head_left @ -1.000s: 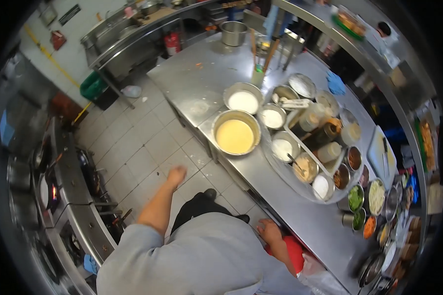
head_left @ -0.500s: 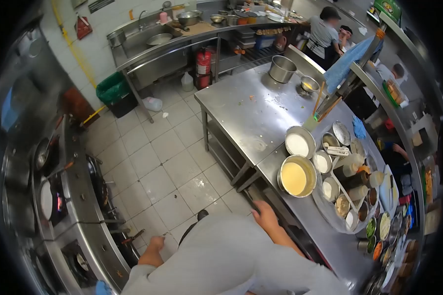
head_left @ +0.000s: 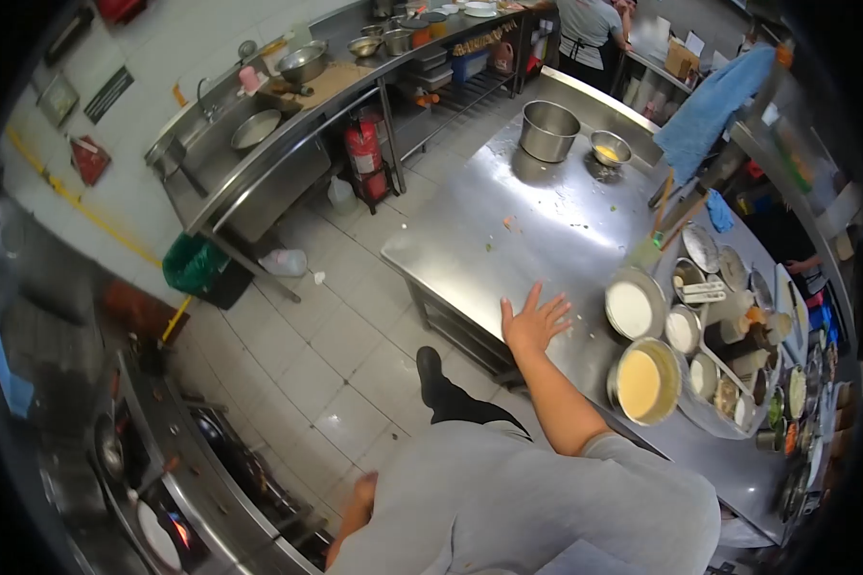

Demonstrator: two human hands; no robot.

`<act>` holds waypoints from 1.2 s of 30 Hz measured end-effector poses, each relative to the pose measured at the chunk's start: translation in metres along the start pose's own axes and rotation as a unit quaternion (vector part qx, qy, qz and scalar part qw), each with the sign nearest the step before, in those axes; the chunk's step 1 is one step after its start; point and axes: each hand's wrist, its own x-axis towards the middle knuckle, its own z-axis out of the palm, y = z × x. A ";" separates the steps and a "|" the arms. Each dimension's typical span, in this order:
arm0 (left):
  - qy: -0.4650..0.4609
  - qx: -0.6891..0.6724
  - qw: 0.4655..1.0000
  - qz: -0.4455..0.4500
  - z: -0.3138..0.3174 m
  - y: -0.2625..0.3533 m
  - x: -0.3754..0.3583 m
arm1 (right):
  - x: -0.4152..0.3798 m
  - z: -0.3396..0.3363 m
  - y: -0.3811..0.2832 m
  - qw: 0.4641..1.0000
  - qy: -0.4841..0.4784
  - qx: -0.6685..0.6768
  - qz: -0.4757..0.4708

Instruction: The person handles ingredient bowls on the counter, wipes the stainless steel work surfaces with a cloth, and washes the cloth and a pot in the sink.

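My right hand [head_left: 535, 324] is spread with its fingers apart over the near edge of the steel table [head_left: 451, 244], holding nothing. To its right stand a pot of white contents [head_left: 633, 305] and a pot of yellow liquid [head_left: 646, 383]. My left hand [head_left: 364, 489] hangs low beside my body above the tiled floor, blurred, its fingers not clear. Farther back on the table are a deep steel pot [head_left: 548, 134] and a small bowl with something yellow [head_left: 609, 149].
On the left is a stove with a lit burner and a white pan [head_left: 158, 535]. A sink counter [head_left: 249, 182] lines the back wall, with a green-lined bin [head_left: 197, 264] and a fire extinguisher [head_left: 362, 149] below. Another person [head_left: 587, 34] stands at the back.
My right hand has risen from beside the table to over its edge and spread its fingers. The view has turned and moved nearer the table, and one of my legs now shows stepping forward.
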 end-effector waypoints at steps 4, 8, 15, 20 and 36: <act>-0.132 0.081 0.967 -0.203 -0.094 0.025 -0.011 | 0.087 0.009 -0.074 1.000 0.002 -0.009 0.002; -0.118 0.092 0.953 -0.263 -0.192 0.059 0.050 | 0.205 0.014 -0.108 0.917 -0.047 0.380 -0.110; 0.136 -0.428 0.850 -0.276 -0.318 0.068 0.253 | 0.474 -0.002 -0.130 0.851 0.452 0.244 -0.107; 0.117 -0.307 0.914 -0.237 -0.324 0.217 0.389 | 0.476 0.011 -0.184 0.946 0.236 0.217 -0.043; -0.276 -0.474 0.836 -0.036 -0.525 0.547 0.738 | 0.134 0.046 -0.703 0.875 -0.019 0.218 -0.432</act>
